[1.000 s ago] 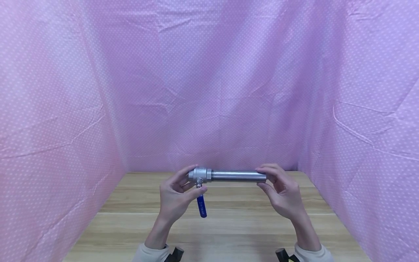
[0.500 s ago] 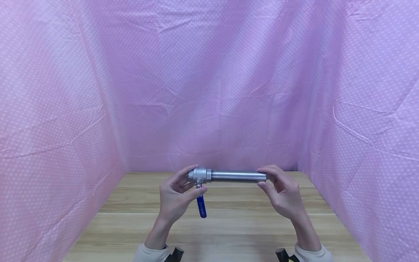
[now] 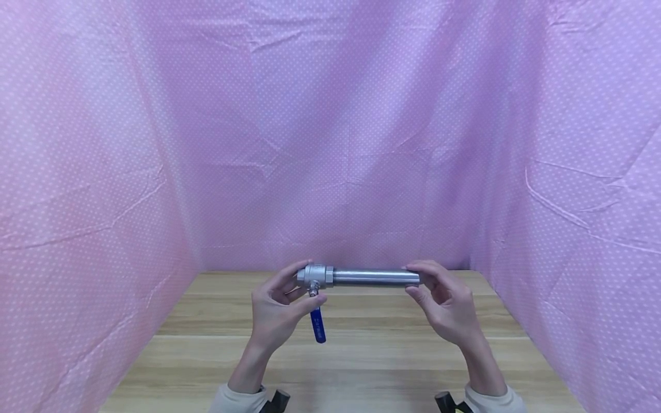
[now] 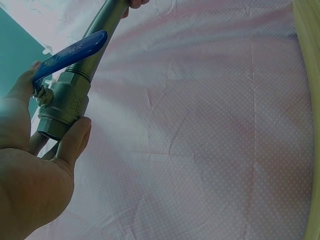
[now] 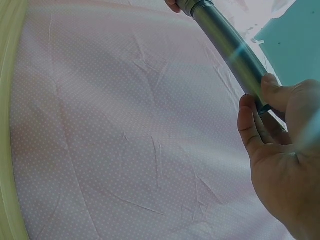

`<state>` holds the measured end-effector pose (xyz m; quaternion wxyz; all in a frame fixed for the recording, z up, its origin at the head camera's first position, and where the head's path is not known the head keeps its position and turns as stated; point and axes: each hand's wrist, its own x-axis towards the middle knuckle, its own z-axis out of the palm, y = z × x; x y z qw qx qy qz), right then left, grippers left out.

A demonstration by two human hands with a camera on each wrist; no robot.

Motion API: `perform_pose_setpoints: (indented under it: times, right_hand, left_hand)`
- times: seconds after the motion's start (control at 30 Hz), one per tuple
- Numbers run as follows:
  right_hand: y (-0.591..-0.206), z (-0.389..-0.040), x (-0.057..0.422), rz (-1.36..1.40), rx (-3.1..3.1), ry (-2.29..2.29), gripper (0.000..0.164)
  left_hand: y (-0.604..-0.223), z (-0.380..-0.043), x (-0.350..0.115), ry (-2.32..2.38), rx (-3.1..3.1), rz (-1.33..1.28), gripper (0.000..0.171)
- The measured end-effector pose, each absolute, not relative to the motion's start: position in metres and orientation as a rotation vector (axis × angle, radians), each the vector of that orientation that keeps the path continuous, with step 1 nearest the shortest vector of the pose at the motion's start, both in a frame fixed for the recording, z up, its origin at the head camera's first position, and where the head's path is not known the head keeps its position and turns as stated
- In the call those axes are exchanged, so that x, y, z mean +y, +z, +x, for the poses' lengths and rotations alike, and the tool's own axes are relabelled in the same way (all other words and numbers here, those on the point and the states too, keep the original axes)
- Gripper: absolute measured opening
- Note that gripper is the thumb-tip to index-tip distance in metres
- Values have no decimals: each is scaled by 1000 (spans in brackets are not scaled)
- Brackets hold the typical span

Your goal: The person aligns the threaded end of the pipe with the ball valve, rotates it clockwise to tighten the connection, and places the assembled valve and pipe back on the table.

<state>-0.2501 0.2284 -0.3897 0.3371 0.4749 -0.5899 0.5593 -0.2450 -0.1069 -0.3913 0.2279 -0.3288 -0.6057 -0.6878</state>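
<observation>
Both hands hold a metal ball valve [image 3: 319, 276] joined to a steel pipe [image 3: 376, 277], lying level from left to right above the table. My left hand [image 3: 277, 307] grips the valve body at its left end, thumb by the base of the blue lever handle [image 3: 318, 325], which points down toward me. The pipe's free end is pinched between thumb and fingers of my right hand [image 3: 451, 304]. Threads show where the pipe [image 4: 102, 35] meets the valve's hex end in the left wrist view. In the right wrist view the pipe's open end [image 5: 264, 108] sits at the fingertips.
A wood-grain table [image 3: 361, 355] lies below the hands. Pink dotted cloth [image 3: 341, 143] hangs at the back and along both sides. Black wrist mounts [image 3: 276, 401] show at the cuffs near the bottom edge.
The right fingers shift very slightly at the pipe's end, and the pipe's surface reflections differ a little. The left hand and the valve stay in place.
</observation>
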Motion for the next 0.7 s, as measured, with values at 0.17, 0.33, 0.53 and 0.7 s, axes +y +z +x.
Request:
perform_pose_setpoints:
  times: [0.17,0.33,0.53,0.7]
  right_hand:
    - [-388,-250,228,1282,-1528,1474,58]
    - [-388,-249,228,1285,-1530,1474,59]
    - [-388,-250,228,1284,-1534,1467,59]
    - [-389,-250,229,1282,-1533,1458,50]
  left_hand:
    - [-391,-245,-107,-1891,-1662,-907,69]
    - [-391,-245,-107,-1882,-1654,-918,70]
    - [-392,-245,-107,-1881,-1651,-925,70]
    - [-392,-245,-107,-1879,-1652,-927,70]
